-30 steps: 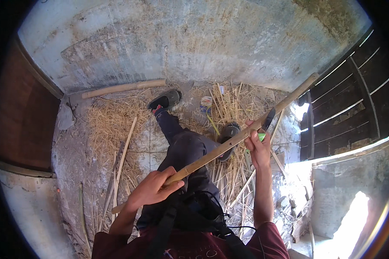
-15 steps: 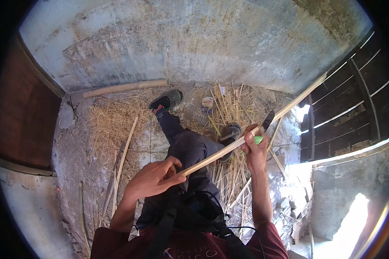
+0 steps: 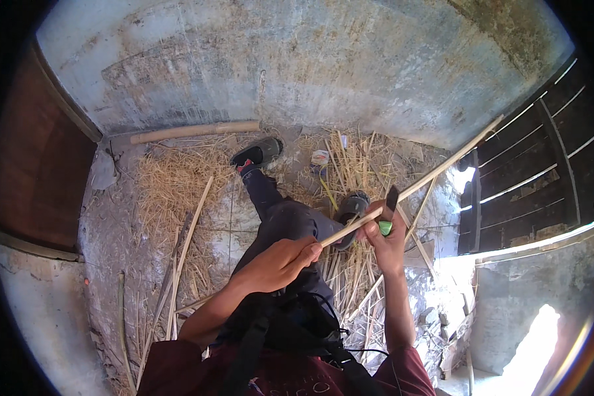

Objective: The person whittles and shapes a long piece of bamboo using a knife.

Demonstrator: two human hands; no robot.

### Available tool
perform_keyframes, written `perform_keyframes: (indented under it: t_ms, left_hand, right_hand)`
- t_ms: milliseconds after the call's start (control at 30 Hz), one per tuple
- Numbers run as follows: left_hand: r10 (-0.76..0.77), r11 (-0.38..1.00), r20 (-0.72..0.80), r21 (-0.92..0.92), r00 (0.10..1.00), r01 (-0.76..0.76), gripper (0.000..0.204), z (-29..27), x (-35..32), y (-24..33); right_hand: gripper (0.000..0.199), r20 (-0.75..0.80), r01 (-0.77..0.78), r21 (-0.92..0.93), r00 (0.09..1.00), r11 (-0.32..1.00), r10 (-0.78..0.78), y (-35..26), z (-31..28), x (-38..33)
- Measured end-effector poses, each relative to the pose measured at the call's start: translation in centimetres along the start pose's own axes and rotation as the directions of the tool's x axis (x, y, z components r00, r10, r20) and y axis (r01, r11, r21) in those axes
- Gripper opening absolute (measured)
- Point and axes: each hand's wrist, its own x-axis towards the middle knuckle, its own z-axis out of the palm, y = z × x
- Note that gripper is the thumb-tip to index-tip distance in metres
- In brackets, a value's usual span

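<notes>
A long pale bamboo strip (image 3: 442, 166) slants across my lap, from near my left forearm up towards the slatted panel on the right. My left hand (image 3: 280, 265) is wrapped round its lower part, fingers pinched over the top. In my right hand (image 3: 387, 247) is a knife (image 3: 391, 200) with a green handle and a dark blade. The blade stands upright against the strip, and the right fingers also touch the strip there. My legs (image 3: 280, 224) are stretched out beneath, dark trousers and dark shoes showing.
Heaps of shavings (image 3: 178, 178) and loose strips (image 3: 190, 244) cover the floor on both sides. A thick bamboo pole (image 3: 195, 132) lies along the stained wall (image 3: 310, 72). A slatted dark panel (image 3: 528, 165) closes the right side; a brown door panel (image 3: 39, 158) stands left.
My left hand has moved right and up along the strip, closer to the knife, and its fingers have closed round it. The knife hand has dropped slightly, its blade now more upright.
</notes>
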Motion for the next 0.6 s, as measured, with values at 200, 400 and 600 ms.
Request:
perform_keyframes:
  t_ms: [200,400,600]
  left_hand:
    - [-0.129,0.989,-0.072,0.068,0.989,0.134,0.046,-0.6,-0.8,0.8]
    - [-0.149,0.987,-0.09,0.05,0.985,0.154,0.046,-0.1,-0.5,1.4]
    - [-0.1,0.992,-0.151,0.057,0.983,0.109,0.047,0.3,-0.9,2.0]
  right_hand:
    - [0.04,-0.039,0.224,-0.001,0.974,0.975,-0.224,-1.0,-0.9,-2.0]
    - [0.027,0.181,0.46,-0.47,0.886,0.754,-0.428,-2.6,0.6,-3.0]
    - [0.031,0.241,0.564,-0.491,0.821,0.664,-0.518,-2.3,2.4,-2.2]
